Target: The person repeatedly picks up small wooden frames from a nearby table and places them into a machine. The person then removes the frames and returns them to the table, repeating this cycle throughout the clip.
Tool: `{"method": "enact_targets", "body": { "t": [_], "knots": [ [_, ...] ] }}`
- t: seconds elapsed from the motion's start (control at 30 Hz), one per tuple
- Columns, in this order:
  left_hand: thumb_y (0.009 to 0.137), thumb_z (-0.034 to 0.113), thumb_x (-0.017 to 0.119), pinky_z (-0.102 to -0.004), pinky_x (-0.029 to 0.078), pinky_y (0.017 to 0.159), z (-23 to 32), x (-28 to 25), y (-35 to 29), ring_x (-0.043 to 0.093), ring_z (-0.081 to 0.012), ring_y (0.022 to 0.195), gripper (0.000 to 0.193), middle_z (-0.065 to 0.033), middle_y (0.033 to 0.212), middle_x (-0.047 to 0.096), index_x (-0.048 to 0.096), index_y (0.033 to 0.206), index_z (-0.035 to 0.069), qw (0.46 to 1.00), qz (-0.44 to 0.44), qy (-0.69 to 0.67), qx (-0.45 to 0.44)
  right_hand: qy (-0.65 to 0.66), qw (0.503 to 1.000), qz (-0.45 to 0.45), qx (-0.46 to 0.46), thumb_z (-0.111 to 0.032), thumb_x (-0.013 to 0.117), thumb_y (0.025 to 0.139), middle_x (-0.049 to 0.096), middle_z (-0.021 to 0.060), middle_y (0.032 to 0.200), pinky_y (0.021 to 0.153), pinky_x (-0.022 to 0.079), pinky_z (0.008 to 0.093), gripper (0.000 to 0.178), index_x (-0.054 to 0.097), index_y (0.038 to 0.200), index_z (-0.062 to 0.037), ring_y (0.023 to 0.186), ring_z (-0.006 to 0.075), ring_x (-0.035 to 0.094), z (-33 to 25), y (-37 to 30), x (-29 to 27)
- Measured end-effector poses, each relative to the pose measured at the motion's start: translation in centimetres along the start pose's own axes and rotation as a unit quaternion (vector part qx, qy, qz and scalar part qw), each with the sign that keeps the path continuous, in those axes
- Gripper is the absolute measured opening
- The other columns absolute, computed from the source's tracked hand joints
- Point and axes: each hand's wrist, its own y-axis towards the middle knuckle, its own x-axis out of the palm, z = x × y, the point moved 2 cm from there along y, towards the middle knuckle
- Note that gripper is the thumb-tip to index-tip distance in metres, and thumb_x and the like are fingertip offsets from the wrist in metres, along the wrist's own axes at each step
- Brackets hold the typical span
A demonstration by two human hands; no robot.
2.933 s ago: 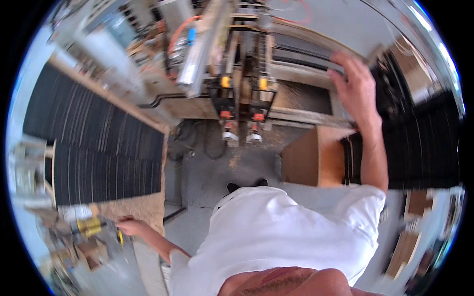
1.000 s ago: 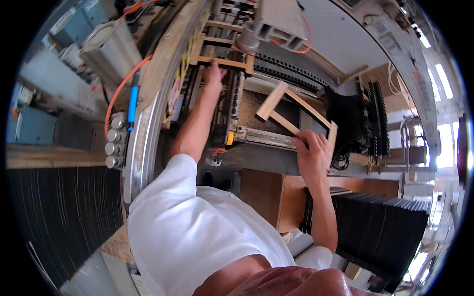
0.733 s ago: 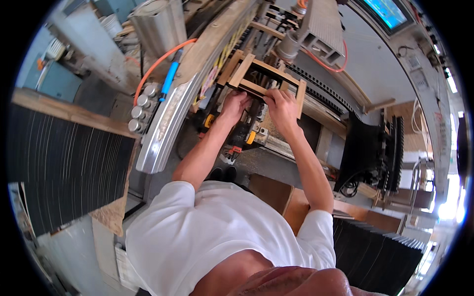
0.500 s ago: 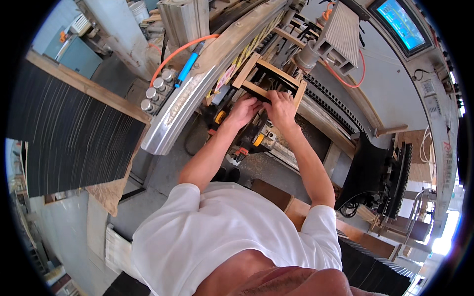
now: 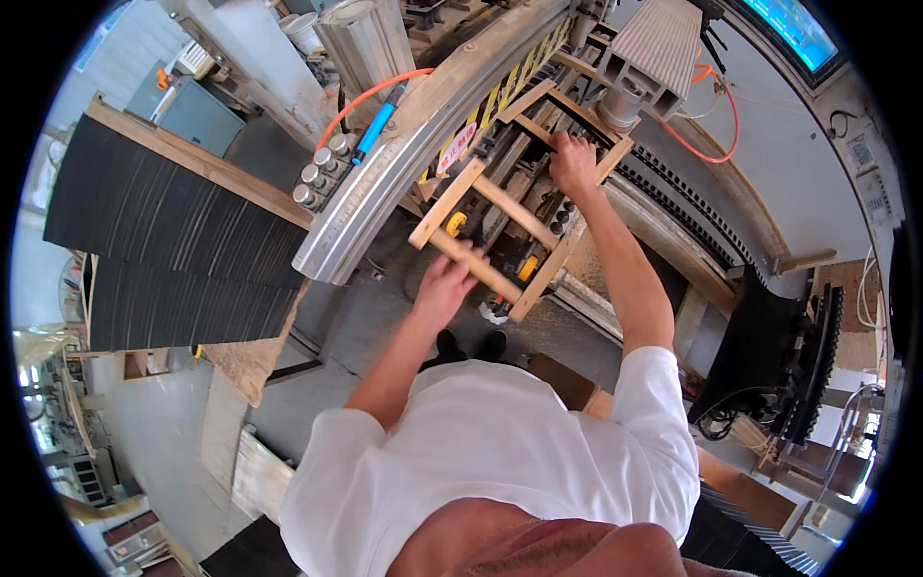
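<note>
Pale wooden framework lies over the machine bed in front of me. Its near part is a wooden frame [image 5: 515,211] with side rails and crossbars. My left hand [image 5: 445,291], slightly blurred, has its fingers around the nearest rail. Beyond it is a second wooden frame section [image 5: 584,117]; my forearm covers the place between the two, so I cannot tell whether they are joined. My right hand [image 5: 574,165] is closed on the near crossbar of that far section, its fingertips partly hidden. Yellow-capped clamp parts [image 5: 528,267] show through the near frame.
A metal machine beam [image 5: 385,163] runs along the left, with a blue marker [image 5: 377,130] and silver knobs [image 5: 313,176] on it. A ribbed metal arm [image 5: 654,48] overhangs the far right. Stacked black sheets [image 5: 173,231] stand left. A lit screen [image 5: 793,34] hangs top right.
My hands have parted: the left came toward me, the right went farther away. The near wooden frame now spreads toward me, where only the far section showed before. The whole view has shifted slightly.
</note>
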Motion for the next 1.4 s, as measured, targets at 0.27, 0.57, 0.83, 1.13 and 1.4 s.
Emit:
{"method": "enact_targets", "body": {
  "t": [0.27, 0.57, 0.83, 1.13, 1.4],
  "knots": [
    [0.094, 0.002, 0.048, -0.0399, 0.045, 0.1, 2.9, -5.6, -10.4, 0.055, -0.0277, 0.115, 0.034, -0.0122, 0.119, 0.056, 0.045, 0.128, 0.002, 0.998, 0.051, 0.026, -0.013, -0.062, 0.997, -0.028, -0.022, -0.002, 0.058, 0.071, 0.065, 0.0156, 0.087, 0.082, 0.041, 0.0439, 0.029, 0.053, 0.1, -0.0062, 0.092, 0.0339, 0.059, 0.8, 2.6, 1.2],
    [0.094, 0.004, 0.05, -0.0399, 0.046, 0.098, 4.6, -13.5, -12.2, 0.056, -0.0262, 0.112, 0.031, -0.0112, 0.116, 0.056, 0.047, 0.125, 0.001, 0.994, 0.104, 0.023, -0.021, -0.331, 0.931, -0.145, -0.046, -0.009, 0.064, 0.078, 0.068, 0.012, 0.081, 0.087, 0.035, 0.0379, 0.028, 0.05, 0.102, -0.0035, 0.096, 0.028, 0.059, -0.5, 7.8, 1.7],
    [0.092, 0.009, 0.057, -0.036, 0.046, 0.096, 4.0, -18.2, -13.0, 0.056, -0.0196, 0.109, 0.036, -0.0085, 0.117, 0.058, 0.047, 0.125, 0.002, 0.972, 0.19, 0.135, -0.017, -0.248, 0.955, -0.164, 0.02, -0.007, 0.061, 0.08, 0.067, 0.0166, 0.087, 0.084, 0.04, 0.0437, 0.037, 0.046, 0.114, -0.0018, 0.098, 0.0353, 0.06, 1.6, 13.2, 4.6],
    [0.092, 0.012, 0.058, -0.0351, 0.048, 0.092, 2.5, -18.0, -12.8, 0.056, -0.0184, 0.108, 0.038, -0.0083, 0.116, 0.058, 0.047, 0.127, 0.001, 0.961, 0.246, 0.126, -0.021, -0.1, 0.979, -0.175, 0.032, 0.001, 0.057, 0.078, 0.064, 0.0214, 0.099, 0.087, 0.042, 0.051, 0.05, 0.042, 0.125, -0.0034, 0.101, 0.0428, 0.057, 3.6, 14.8, 5.5],
    [0.092, 0.011, 0.057, -0.0344, 0.048, 0.091, 1.4, -17.0, -11.0, 0.056, -0.0184, 0.107, 0.033, -0.0085, 0.115, 0.058, 0.05, 0.123, 0.002, 0.959, 0.247, 0.133, -0.026, -0.129, 0.973, -0.187, 0.04, -0.002, 0.06, 0.081, 0.065, 0.0167, 0.103, 0.085, 0.046, 0.0475, 0.021, 0.062, 0.102, -0.0053, 0.101, 0.0357, 0.06, 4.7, 16.5, 6.4]
  ]
}}
